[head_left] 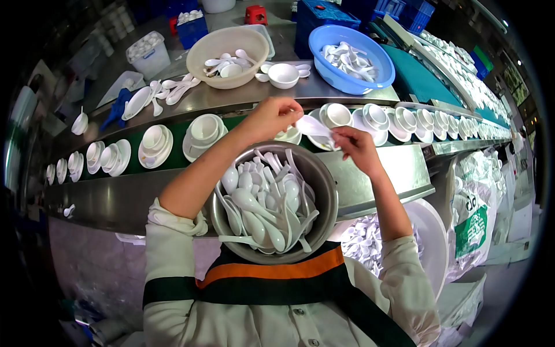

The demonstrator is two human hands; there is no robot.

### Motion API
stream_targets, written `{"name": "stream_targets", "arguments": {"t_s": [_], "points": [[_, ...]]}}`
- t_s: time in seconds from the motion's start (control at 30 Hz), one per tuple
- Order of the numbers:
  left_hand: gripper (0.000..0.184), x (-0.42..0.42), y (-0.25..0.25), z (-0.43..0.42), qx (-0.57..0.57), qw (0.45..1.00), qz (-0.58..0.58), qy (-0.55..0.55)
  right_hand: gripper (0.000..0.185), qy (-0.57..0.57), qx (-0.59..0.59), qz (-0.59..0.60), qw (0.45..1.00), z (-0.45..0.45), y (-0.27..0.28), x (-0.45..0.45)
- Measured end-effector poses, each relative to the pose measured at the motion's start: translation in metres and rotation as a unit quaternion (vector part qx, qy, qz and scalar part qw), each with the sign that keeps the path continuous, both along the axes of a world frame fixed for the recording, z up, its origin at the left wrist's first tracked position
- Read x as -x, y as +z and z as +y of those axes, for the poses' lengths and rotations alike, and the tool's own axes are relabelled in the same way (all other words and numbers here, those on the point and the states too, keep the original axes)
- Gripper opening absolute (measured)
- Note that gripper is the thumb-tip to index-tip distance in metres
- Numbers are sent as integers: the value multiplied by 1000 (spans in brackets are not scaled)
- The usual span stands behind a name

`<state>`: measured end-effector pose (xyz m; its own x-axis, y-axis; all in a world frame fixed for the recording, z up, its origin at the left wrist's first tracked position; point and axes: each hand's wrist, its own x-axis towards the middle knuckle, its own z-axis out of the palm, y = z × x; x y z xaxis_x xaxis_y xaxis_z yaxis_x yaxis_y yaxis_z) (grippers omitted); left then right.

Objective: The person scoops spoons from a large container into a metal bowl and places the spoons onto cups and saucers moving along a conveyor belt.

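Observation:
A steel bowl (329, 202) heaped with white spoons (260, 199) is at my waist. Above its rim, my right hand (351, 144) is closed on the handle end of a white spoon (312, 126), whose bowl end points up and left. My left hand (276, 118) is just left of that spoon, its fingers bent and pressed together; whether anything is between them is too small to tell. Behind both hands runs a green conveyor (130, 161) carrying sets of stacked white bowls and plates (335, 115).
Beyond the conveyor, a steel ledge (219, 99) holds a cream basin (199, 55), a blue basin (352, 85), a small white bowl (284, 75) and loose spoons. A large white tub (433, 237) of spoons stands low right, beside a plastic sack (471, 214).

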<state>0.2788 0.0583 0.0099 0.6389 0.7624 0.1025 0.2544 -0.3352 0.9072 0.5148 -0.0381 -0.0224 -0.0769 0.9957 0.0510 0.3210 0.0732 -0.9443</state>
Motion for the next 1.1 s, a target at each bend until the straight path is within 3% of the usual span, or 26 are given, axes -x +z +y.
{"name": "stream_targets", "arguments": {"t_s": [0.03,0.1,0.17,0.23,0.3,0.37,0.47,0.5,0.53,0.63,0.7,0.77,0.8,0.9,0.97,1.03,1.1], "points": [[21,7,3,-1,42,999,17,13,22,-47,-25,-15,998,2,-9,-13],[30,38,-24,19,-9,997,49,54,20,-162,-34,-119,979,3,-24,-38],[37,73,-58,39,-56,957,235,162,19,-224,-11,-247,943,10,-62,-76],[36,97,-100,51,-80,923,324,194,21,-235,-35,-363,901,16,-92,-96],[27,108,-117,48,-52,910,338,233,21,-275,-55,-423,862,22,-99,-86],[19,120,-142,54,-84,910,321,248,20,-254,-17,-443,859,31,-96,-72],[13,141,-147,54,-97,905,279,307,21,-192,-192,-512,815,41,-108,-61],[12,145,-145,52,-94,903,245,341,21,-189,-194,-512,815,41,-102,-55],[8,149,-138,48,-16,907,201,369,23,-160,-162,-506,832,40,-97,-48],[8,187,-140,56,39,918,179,351,27,-85,-60,-454,885,33,-51,-18],[10,208,-116,56,31,889,268,370,27,-50,-213,-362,906,22,-20,8],[13,236,-104,61,-129,833,395,366,35,50,-276,-328,902,2,20,38],[11,242,-85,60,-121,821,420,367,39,135,-275,-332,892,-8,33,50],[9,245,-39,54,-174,810,406,386,51,324,-282,-431,794,-27,22,73],[8,229,-17,49,-103,866,288,394,46,323,-277,-441,790,-31,5,81],[11,207,-19,48,-39,917,163,362,40,319,-339,-471,749,-31,3,80],[16,182,-27,47,-19,939,128,318,30,303,-356,-473,747,-35,13,76]]}}
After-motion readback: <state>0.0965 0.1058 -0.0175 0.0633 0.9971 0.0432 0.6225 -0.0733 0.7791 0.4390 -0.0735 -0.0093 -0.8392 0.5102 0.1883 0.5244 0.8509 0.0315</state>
